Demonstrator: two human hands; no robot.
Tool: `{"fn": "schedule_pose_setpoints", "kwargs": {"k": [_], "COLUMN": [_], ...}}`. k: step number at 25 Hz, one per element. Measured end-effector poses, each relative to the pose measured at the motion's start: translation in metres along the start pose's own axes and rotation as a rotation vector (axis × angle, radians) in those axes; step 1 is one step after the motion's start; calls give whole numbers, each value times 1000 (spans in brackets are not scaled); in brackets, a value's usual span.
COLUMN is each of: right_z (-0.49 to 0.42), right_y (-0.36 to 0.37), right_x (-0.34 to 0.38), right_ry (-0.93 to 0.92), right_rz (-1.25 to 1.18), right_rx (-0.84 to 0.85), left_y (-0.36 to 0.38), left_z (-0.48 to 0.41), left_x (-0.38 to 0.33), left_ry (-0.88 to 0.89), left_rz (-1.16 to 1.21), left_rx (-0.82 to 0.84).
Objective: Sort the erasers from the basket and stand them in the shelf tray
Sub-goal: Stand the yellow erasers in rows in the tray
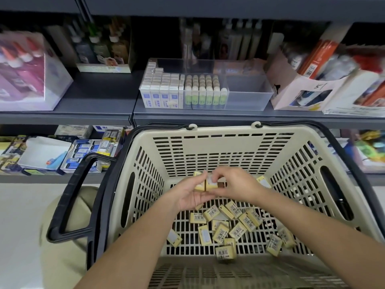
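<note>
Two erasers (211, 185) touching — left hand (187, 198) holding one, right hand (233, 184) pinching the other, inside basket (220, 131).

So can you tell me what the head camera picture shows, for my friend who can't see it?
The left hand and right hand hold small yellow erasers side by side over a beige basket. Many more erasers lie loose on the basket floor. Behind, a clear tray on the shelf holds rows of white boxes and sticks.
</note>
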State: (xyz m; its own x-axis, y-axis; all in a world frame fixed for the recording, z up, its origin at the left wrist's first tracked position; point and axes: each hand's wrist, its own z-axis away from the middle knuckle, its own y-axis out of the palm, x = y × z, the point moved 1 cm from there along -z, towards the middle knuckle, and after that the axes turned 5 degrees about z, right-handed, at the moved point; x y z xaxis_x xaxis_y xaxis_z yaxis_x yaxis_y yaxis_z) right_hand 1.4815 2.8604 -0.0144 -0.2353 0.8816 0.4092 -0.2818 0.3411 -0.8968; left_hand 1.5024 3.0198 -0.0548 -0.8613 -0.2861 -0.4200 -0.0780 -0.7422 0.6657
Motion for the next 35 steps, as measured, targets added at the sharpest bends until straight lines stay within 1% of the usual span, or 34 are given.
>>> {"fn": "schedule_pose_setpoints", "kwargs": {"k": [2, 4, 8, 10, 11, 13, 14, 15, 17, 18, 21, 23, 25, 29, 32, 34, 35], "right_z": [-2, -1, -5, -11, -13, -13, -10, -5, 3, 6, 5, 4, 5, 4, -3, -6, -5], "right_y": [-10, -14, -9, -4, -1, 9, 16, 23, 40, 47, 60, 62, 63, 59, 45, 36, 36], "right_x": [-10, -15, -15, -24, -32, -53, -62, -69, -76, -76, -73, -76, -81, -79, -62, -42, -31], "right_ry": [40, 74, 56, 117, 184, 347, 413, 447, 416, 391, 354, 389, 440, 516, 443, 333, 268], "right_rz": [-132, -277, -325, -369, -381, -322, -248, -156, -14, 37, 163, 150, 64, -243, -309, -385, -439], "right_rx": [12, 23, -3, -35, -46, -30, 19, 108, 283, 320, 264, 244, 232, 117, -8, -106, -113], "left_y": [-3, -3, 8, 9, 7, 2, -2, -4, -9, -10, -14, -16, -19, -22, -23, -22, -21], "left_z": [0, -1, -2, -3, -2, -1, -1, -1, -2, -3, -6, -8, -8, -10, -12, -12, -11], "left_x": [-3, -6, 1, 2, 2, 2, 2, 2, 2, 1, 1, 2, 1, 1, 7, 8, 8], "left_ry": [53, 72, -31, -39, -32, -7, 3, 14, 33, 39, 45, 50, 58, 33, 38, 22, 15], "left_rz": [12, -36, -140, -173, -180, -193, -199, -195, -175, -167, -152, -180, -225, -328, -329, -224, -139], "left_rx": [-22, -24, 45, 27, 7, -39, -61, -80, -121, -142, -217, -272, -303, -377, -414, -382, -349]}}
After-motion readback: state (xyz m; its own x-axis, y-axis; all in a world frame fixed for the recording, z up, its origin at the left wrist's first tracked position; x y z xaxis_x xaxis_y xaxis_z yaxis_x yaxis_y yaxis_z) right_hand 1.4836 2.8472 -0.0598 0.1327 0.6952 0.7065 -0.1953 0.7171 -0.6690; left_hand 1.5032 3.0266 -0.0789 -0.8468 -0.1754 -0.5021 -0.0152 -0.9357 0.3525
